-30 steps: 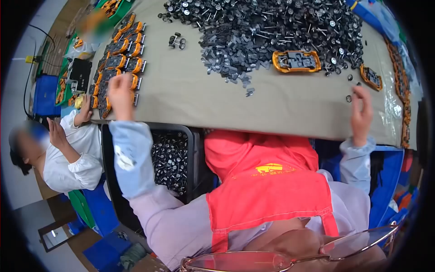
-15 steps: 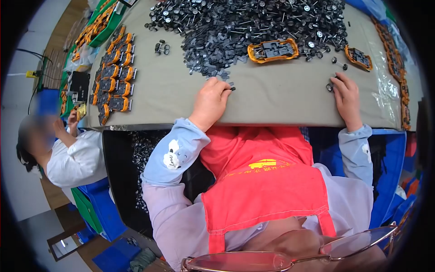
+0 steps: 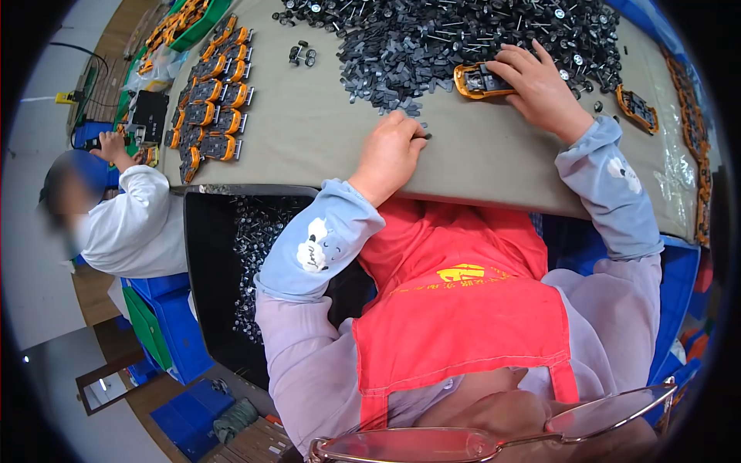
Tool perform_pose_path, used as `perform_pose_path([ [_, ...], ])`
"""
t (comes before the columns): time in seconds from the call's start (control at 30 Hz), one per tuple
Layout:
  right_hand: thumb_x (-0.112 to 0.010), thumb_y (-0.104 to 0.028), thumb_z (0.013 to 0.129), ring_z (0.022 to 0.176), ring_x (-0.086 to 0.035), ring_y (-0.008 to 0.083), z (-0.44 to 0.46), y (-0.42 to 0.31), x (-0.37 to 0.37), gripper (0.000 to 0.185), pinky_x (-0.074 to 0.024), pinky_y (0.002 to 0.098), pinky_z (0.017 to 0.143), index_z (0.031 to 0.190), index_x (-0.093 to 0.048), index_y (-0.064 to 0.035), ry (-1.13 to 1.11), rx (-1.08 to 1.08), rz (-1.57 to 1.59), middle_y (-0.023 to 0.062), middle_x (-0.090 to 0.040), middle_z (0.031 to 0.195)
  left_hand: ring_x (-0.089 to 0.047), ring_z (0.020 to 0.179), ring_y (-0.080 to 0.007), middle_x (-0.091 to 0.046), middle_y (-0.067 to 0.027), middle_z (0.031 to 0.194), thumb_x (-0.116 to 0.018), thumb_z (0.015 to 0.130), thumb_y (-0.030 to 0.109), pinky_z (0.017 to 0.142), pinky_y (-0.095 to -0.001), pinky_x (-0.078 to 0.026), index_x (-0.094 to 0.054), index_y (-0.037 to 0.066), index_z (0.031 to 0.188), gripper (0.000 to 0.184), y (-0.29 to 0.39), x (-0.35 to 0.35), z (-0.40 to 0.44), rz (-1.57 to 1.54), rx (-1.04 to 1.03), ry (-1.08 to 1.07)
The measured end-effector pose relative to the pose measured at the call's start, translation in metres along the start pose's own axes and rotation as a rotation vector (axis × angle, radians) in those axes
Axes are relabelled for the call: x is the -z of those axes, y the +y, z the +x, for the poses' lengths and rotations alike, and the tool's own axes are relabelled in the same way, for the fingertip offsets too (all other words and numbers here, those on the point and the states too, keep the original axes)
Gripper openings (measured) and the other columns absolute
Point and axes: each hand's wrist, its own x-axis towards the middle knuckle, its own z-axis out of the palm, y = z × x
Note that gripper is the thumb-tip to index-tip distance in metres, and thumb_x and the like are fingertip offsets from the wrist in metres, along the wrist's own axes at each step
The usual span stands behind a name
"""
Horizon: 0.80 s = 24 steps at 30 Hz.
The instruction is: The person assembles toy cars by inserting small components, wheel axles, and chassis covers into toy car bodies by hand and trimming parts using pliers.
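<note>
Cloth [image 3: 494, 166], dull green-grey, is stretched out flat, and its near edge is met by the red apron [image 3: 463, 332]. Between that edge and the pile of flat dark pieces [image 3: 378, 65], a wide strip of cloth is seen. Another strip is seen between the pile and the rows of orange and black car parts [image 3: 220, 147] on the left. On the right, the cloth is bordered by shiny plastic [image 3: 670, 181]. Round black wheels [image 3: 486, 21] with thin silver rods are heaped beside the flat pieces. The orange car body [image 3: 478, 83], with its dark middle, is placed at the near edge of the heap. A small dark piece [image 3: 428, 136] is pinched by the thumb and finger of the left hand [image 3: 390, 154]. The car body is partly covered and touched by the right hand [image 3: 540, 85], with its fingers spread; whether it is gripped cannot be told.
</note>
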Motion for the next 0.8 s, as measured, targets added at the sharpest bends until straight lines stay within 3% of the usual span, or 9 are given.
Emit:
perform_pose_path([
  [0.07,-0.070,-0.007,0.072,0.117,-0.053,0.0289,0.001,0.000,0.004,0.059,-0.0324,0.0530,0.110,0.129,-0.054,-0.0093,0.041,0.053,0.086,0.0102,-0.055,0.118,-0.059,0.080,-0.0327,-0.058,-0.0120,0.083,-0.070,0.078,0.004,0.071,-0.0404,-0.048,-0.064,0.002,0.085,0.010,0.000,-0.001,0.002,-0.019,0.013,-0.035],
  [0.17,-0.070,-0.006,0.069,0.112,-0.054,0.0311,-0.009,-0.016,0.024,0.060,-0.0395,0.0467,0.103,0.127,-0.055,-0.0093,0.130,0.116,0.192,0.0121,-0.055,0.118,-0.058,0.080,-0.0337,-0.058,-0.0126,0.083,-0.069,0.079,0.004,0.071,-0.0409,-0.048,-0.061,0.002,0.084,0.010,0.000,-0.002,0.003,-0.017,-0.062,-0.038],
  [0.2,-0.070,-0.004,0.066,0.109,-0.055,0.0336,-0.019,-0.026,0.028,0.061,-0.0448,0.0419,0.094,0.125,-0.056,-0.0083,0.150,0.055,0.262,0.0136,-0.055,0.117,-0.058,0.080,-0.0339,-0.057,-0.0128,0.083,-0.069,0.079,0.004,0.071,-0.0409,-0.048,-0.061,0.002,0.083,0.010,0.000,-0.002,0.002,-0.011,-0.101,-0.032],
  [0.3,-0.071,-0.003,0.064,0.107,-0.055,0.0351,-0.050,-0.046,0.041,0.063,-0.0468,0.0412,0.090,0.125,-0.055,-0.0074,0.014,-0.111,0.427,0.0141,-0.055,0.118,-0.057,0.080,-0.0340,-0.057,-0.0130,0.082,-0.069,0.079,0.004,0.070,-0.0408,-0.047,-0.062,0.003,0.083,0.009,0.004,0.001,-0.005,-0.008,-0.108,0.002],
  [0.4,-0.071,-0.002,0.065,0.107,-0.055,0.0350,-0.073,-0.054,0.039,0.062,-0.0470,0.0414,0.090,0.125,-0.055,-0.0070,0.023,-0.159,0.434,0.0138,-0.054,0.118,-0.059,0.078,-0.0325,-0.059,-0.0125,0.083,-0.070,0.079,0.004,0.070,-0.0395,-0.048,-0.066,0.003,0.085,0.008,0.006,0.003,-0.013,0.042,-0.047,0.015],
  [0.5,-0.071,-0.002,0.066,0.108,-0.054,0.0350,-0.081,-0.057,0.035,0.061,-0.0461,0.0419,0.092,0.125,-0.055,-0.0069,0.031,-0.201,0.462,0.0136,-0.054,0.119,-0.061,0.076,-0.0307,-0.061,-0.0116,0.084,-0.071,0.079,0.005,0.068,-0.0379,-0.050,-0.069,0.004,0.087,0.008,0.016,0.005,-0.019,-0.112,0.089,-0.099],
  [0.6,-0.071,-0.002,0.067,0.110,-0.053,0.0349,-0.084,-0.056,0.033,0.060,-0.0449,0.0426,0.094,0.125,-0.055,-0.0070,0.041,-0.206,0.478,0.0134,-0.054,0.120,-0.062,0.075,-0.0296,-0.063,-0.0109,0.085,-0.070,0.080,0.003,0.067,-0.0362,-0.051,-0.071,0.004,0.088,0.008,0.018,0.010,-0.019,-0.085,0.060,-0.055],
  [0.7,-0.070,-0.002,0.068,0.112,-0.052,0.0346,-0.083,-0.055,0.029,0.059,-0.0437,0.0430,0.096,0.125,-0.055,-0.0066,0.040,-0.196,0.488,0.0133,-0.054,0.121,-0.063,0.076,-0.0280,-0.063,-0.0098,0.083,-0.069,0.080,0.001,0.067,-0.0357,-0.051,-0.071,0.006,0.089,0.011,0.003,0.009,-0.012,0.009,-0.112,0.004],
  [0.8,-0.070,-0.003,0.068,0.113,-0.052,0.0343,-0.078,-0.053,0.027,0.058,-0.0427,0.0427,0.098,0.124,-0.055,-0.0059,0.036,-0.168,0.488,0.0133,-0.054,0.121,-0.062,0.078,-0.0260,-0.063,-0.0079,0.085,-0.067,0.076,-0.003,0.069,-0.0353,-0.051,-0.071,0.006,0.092,0.019,0.000,0.014,-0.002,0.124,-0.328,-0.096],
])
